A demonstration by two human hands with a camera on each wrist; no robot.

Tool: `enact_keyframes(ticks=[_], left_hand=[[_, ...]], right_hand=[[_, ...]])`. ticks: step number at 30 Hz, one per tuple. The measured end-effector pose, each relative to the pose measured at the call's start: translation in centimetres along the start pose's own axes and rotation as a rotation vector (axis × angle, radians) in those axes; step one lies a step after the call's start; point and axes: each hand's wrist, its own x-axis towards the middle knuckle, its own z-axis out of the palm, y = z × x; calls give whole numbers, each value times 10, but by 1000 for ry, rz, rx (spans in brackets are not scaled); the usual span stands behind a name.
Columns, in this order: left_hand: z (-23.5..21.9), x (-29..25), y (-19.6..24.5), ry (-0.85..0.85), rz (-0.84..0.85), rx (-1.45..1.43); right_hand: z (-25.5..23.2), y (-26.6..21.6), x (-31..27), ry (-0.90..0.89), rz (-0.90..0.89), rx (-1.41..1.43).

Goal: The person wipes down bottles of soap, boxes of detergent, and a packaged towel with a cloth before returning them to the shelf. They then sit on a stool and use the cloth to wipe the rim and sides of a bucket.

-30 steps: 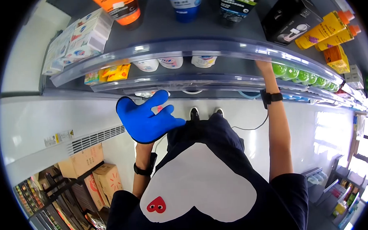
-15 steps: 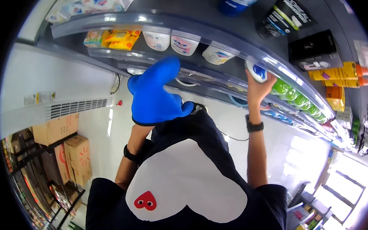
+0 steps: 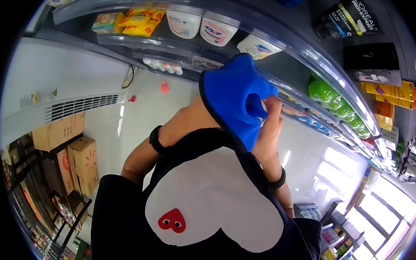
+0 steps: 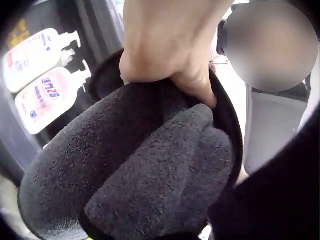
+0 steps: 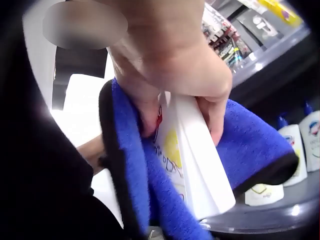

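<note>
A blue terry mitt (image 3: 232, 89) with a black edge covers the fingers of my left hand (image 3: 198, 114). In the left wrist view its other face, a dark grey one (image 4: 145, 175), folds in front of that hand. My right hand (image 3: 269, 132) grips a white bottle (image 5: 207, 167) with a yellow print, its thumb on one side and fingers on the other. In the right wrist view the mitt curls round both sides of the bottle, with the bottle's flat end sticking out. The bottle is mostly hidden in the head view.
White pump bottles (image 3: 218, 32) and yellow packets (image 3: 140, 22) line the shelf, behind a clear front rail (image 3: 302, 56). Green bottles (image 3: 324, 91) stand further right. A black box (image 3: 371, 58) and a dark tube (image 3: 351, 19) sit above. Cartons (image 3: 59, 132) are at left.
My right hand has brought the white bottle from the shelf toward my body. The mitted left hand, spread before, has moved right and curled round the bottle.
</note>
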Motion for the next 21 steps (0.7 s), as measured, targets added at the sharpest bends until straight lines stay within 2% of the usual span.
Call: enact_keyframes(ticks=[1, 4, 5, 7, 8, 9, 11, 14, 16, 17, 20, 21], left_hand=[[6, -5, -17, 26, 113, -72], [21, -7, -12, 165, 117, -36], [23, -6, -5, 169, 18, -64], [22, -1, 11, 174, -178, -119], [23, -2, 12, 237, -189, -113], [25, -3, 13, 299, -202, -107], [22, -5, 13, 332, -166, -107], [20, -18, 4, 326, -120, -98], [17, -30, -8, 308, -115, -113], [16, -35, -17, 298, -116, -123], [14, -47, -34, 259, -129, -161], [14, -48, -38, 243, -132, -176]], right_hand=[[-2, -1, 0, -20, 16, -21], [-8, -10, 1, 3, 199, 13], [-12, -15, 2, -5, 211, -39], [-10, -19, 6, 28, 131, 26], [-9, -19, 9, 49, 90, 58], [-4, -10, 12, 114, -66, -45], [-3, -8, 13, 135, -56, 56], [-3, -10, 12, 111, 27, 358], [-25, -10, 18, -12, 18, 364], [-42, -1, 28, -197, -94, 204], [-52, -9, 39, -468, 168, 309], [-45, -3, 40, -480, -11, 271]])
